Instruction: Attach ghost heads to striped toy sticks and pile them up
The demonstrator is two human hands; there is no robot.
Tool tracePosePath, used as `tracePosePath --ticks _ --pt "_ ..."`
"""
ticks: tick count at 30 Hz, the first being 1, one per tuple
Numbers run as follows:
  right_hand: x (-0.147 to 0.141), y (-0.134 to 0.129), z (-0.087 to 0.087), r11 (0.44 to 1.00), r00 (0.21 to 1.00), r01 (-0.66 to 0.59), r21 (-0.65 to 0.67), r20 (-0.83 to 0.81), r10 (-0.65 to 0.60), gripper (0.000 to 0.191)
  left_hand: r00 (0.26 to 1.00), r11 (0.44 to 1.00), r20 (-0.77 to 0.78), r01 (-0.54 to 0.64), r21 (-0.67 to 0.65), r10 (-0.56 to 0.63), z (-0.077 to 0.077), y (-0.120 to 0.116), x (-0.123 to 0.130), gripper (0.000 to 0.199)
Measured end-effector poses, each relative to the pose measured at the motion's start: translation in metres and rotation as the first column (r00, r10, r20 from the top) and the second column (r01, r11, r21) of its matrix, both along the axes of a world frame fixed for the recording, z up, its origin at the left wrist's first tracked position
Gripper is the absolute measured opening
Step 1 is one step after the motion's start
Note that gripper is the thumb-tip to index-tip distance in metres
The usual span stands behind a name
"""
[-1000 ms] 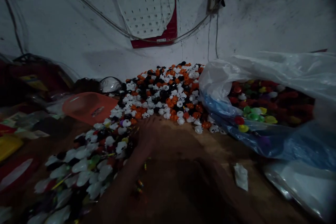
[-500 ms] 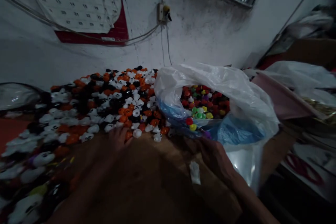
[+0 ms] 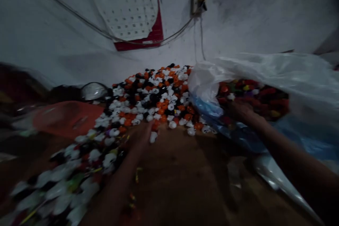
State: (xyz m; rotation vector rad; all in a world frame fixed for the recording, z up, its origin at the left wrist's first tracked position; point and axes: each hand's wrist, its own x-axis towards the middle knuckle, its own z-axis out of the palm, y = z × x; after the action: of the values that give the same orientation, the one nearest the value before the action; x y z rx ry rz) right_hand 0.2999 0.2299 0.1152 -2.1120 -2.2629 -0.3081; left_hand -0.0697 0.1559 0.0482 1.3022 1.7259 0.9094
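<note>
My left hand is low over the bare board at the near edge of a pile of small plastic pieces, white ghost-like, orange and black. A white piece lies against its fingertips; blur and dim light hide whether they grip it. My right hand reaches over the near rim of a clear and blue plastic bag. Its fingers are at the bag's opening, among red, green and yellow pieces, and are too dark and smeared to read. A pale piece shows beside the fingertips.
More mixed pieces spread along the left of the brown board. An orange sheet or bag lies behind them. A clear strip rests at the right. A calendar, a cable and a socket are on the wall.
The view has swung left. My right hand has moved from below the bag's near side up to its opening. My left hand stays at the pile's near edge.
</note>
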Motion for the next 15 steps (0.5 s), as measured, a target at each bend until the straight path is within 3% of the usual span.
tracePosePath --ticks 2,3,5,7,9,10,11,13,15 --pt "0.002 0.001 -0.009 1.0 1.0 -0.004 -0.024 0.03 0.005 0.025 0.98 0.998 0.199 0.042 -0.048 -0.032 0.001 -0.005 -0.001 0.055" --pt "0.004 -0.001 -0.011 1.0 0.999 -0.007 -0.021 0.047 0.008 0.026 0.935 0.995 0.351 0.074 -0.063 -0.047 0.0 -0.009 -0.001 0.057" --pt "0.009 -0.011 -0.009 0.997 0.998 -0.011 0.072 0.065 0.006 0.03 0.719 0.986 0.694 0.142 -0.087 -0.042 -0.004 -0.018 0.0 0.055" --pt "0.008 -0.027 -0.001 0.951 0.999 -0.027 0.309 -0.007 0.031 0.035 0.477 0.975 0.879 0.194 -0.108 0.003 -0.007 -0.025 0.003 0.049" --pt "-0.007 -0.05 0.008 0.84 0.97 -0.024 0.543 -0.192 0.152 0.038 0.397 0.969 0.917 0.215 -0.123 0.028 -0.008 -0.031 0.01 0.042" --pt "-0.02 -0.064 0.011 0.791 0.917 -0.001 0.612 -0.315 0.245 0.037 0.377 0.968 0.926 0.221 -0.116 0.025 -0.007 -0.033 0.014 0.038" --pt "-0.036 -0.079 0.011 0.797 0.835 0.012 0.604 -0.445 0.325 0.032 0.357 0.969 0.934 0.228 -0.099 0.012 -0.006 -0.036 0.02 0.034" --pt "-0.073 -0.108 0.004 0.854 0.574 0.04 0.519 -0.712 0.405 0.026 0.326 0.969 0.945 0.239 -0.07 -0.012 -0.002 -0.043 0.032 0.029" --pt "-0.108 -0.132 -0.012 0.926 0.258 -0.055 0.374 -0.89 0.375 0.026 0.36 0.969 0.933 0.235 -0.072 -0.018 0.001 -0.052 0.046 0.032"
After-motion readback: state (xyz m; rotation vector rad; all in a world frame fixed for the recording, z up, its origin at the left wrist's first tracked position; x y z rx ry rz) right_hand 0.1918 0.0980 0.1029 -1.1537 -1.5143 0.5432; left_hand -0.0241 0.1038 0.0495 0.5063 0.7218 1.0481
